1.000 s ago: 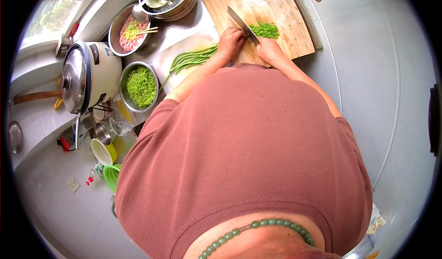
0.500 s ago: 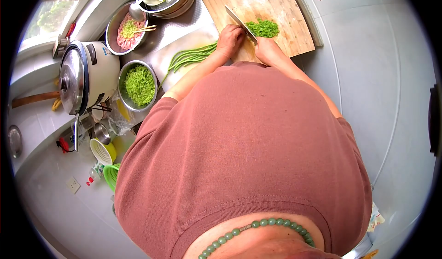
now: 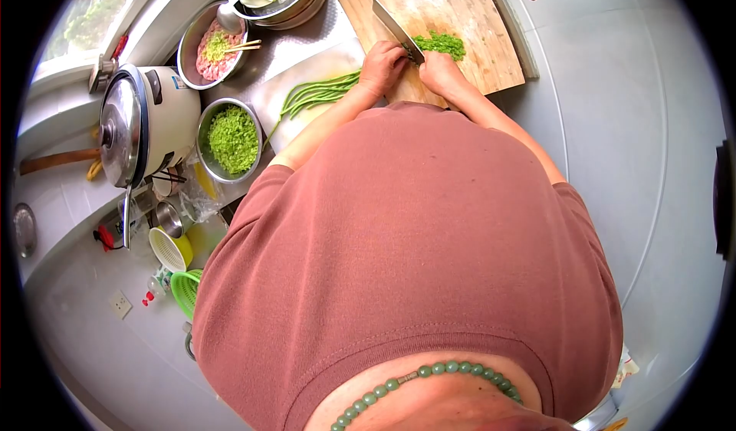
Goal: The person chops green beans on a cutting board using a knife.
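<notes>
My right hand is closed around the handle of a kitchen knife, whose broad blade points away to the upper left. Close beside the blade, my left hand has its fingers bent round the ends of a bundle of long green beans. The beans trail back to the left, across a pale board. Finely chopped green beans lie in a small pile on the wooden cutting board, just right of the knife.
Left of the boards stand a metal bowl of chopped greens, a bowl of minced meat with chopsticks, and a lidded white cooker. Stacked bowls with spoons are at the back. Plastic baskets sit lower left.
The knife and my right hand have shifted slightly left, towards my left hand and away from the chopped pile. My left hand has barely moved.
</notes>
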A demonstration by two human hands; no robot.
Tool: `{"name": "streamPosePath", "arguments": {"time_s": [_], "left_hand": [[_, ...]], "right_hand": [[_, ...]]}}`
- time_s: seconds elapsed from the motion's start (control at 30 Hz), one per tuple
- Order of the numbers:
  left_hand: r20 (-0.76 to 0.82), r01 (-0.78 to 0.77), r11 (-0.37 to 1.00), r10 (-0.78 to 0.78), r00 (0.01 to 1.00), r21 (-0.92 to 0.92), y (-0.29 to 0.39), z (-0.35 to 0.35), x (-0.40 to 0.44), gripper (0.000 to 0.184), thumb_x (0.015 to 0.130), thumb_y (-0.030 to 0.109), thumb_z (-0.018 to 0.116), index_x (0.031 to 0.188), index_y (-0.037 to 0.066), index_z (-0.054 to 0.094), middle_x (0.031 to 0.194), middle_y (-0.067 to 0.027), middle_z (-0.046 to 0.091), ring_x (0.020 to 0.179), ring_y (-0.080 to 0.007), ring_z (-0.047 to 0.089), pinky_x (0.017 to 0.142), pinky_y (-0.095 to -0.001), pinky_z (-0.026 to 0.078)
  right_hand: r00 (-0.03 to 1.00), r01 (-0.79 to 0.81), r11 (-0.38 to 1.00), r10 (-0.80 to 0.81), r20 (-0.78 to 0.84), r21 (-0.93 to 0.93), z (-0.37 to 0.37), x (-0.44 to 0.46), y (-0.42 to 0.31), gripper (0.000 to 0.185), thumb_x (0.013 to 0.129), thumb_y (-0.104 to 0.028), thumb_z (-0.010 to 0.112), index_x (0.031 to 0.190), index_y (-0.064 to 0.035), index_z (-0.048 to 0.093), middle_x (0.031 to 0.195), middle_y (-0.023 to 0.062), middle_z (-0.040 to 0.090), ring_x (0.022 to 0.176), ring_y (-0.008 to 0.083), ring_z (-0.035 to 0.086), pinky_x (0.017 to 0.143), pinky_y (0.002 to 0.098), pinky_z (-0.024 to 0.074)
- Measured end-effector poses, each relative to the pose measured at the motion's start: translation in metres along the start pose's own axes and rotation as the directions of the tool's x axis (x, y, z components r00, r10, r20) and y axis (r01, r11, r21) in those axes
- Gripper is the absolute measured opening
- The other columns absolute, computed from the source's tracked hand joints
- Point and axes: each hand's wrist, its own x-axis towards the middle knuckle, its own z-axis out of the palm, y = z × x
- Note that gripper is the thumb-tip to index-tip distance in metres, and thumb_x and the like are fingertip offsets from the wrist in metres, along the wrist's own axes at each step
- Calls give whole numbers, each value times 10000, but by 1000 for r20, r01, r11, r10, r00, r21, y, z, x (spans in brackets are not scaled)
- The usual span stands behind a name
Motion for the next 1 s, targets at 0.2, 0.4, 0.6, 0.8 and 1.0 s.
{"name": "streamPosePath", "arguments": {"time_s": [0.2, 0.4, 0.6, 0.8, 1.0], "left_hand": [[-17, 23, 1000, -23, 1000, -3, 1, 5, 2, 134, 680, 37, 676, 789, 67, 604, 856, -87, 614, 863, -307, 562, 769, -391, 476], [-37, -2, 1000, 2, 999, 7, 4, 4, 3, 122, 675, 30, 665, 767, 63, 591, 820, -90, 598, 844, -307, 556, 765, -389, 471], [-48, -31, 1000, 31, 998, 3, 2, 6, 3, 123, 673, 33, 657, 769, 63, 587, 812, -94, 588, 835, -314, 548, 758, -392, 465], [-10, -17, 1000, 17, 1000, 6, 0, 7, 2, 123, 677, 39, 655, 773, 63, 583, 833, -102, 586, 844, -318, 540, 761, -394, 461], [-39, -37, 999, 37, 999, 10, 0, 7, 1, 154, 681, 37, 659, 821, 61, 599, 889, -100, 598, 863, -322, 541, 770, -397, 463]], "right_hand": [[999, 24, 999, -23, -26, 30, 5, 0, 8, 236, 816, -130, 483, 918, 24, 631, 902, 279, 644, 886, 423, 631, 804, 485, 504], [999, -40, 990, 35, 37, 137, -22, -29, 0, 268, 822, -131, 479, 983, 33, 618, 915, 292, 636, 908, 439, 615, 833, 487, 489], [998, -34, 993, 29, 51, 112, -21, -38, 0, 270, 831, -129, 484, 1000, 33, 619, 922, 294, 635, 910, 440, 616, 827, 490, 489], [997, -34, 998, 30, 73, 60, -9, -20, -2, 248, 813, -98, 483, 950, 43, 633, 921, 297, 638, 894, 435, 625, 800, 488, 499], [998, -43, 998, 41, 56, 40, 0, -5, -6, 226, 824, -103, 479, 909, 49, 624, 927, 290, 636, 913, 434, 617, 806, 484, 497]]}}
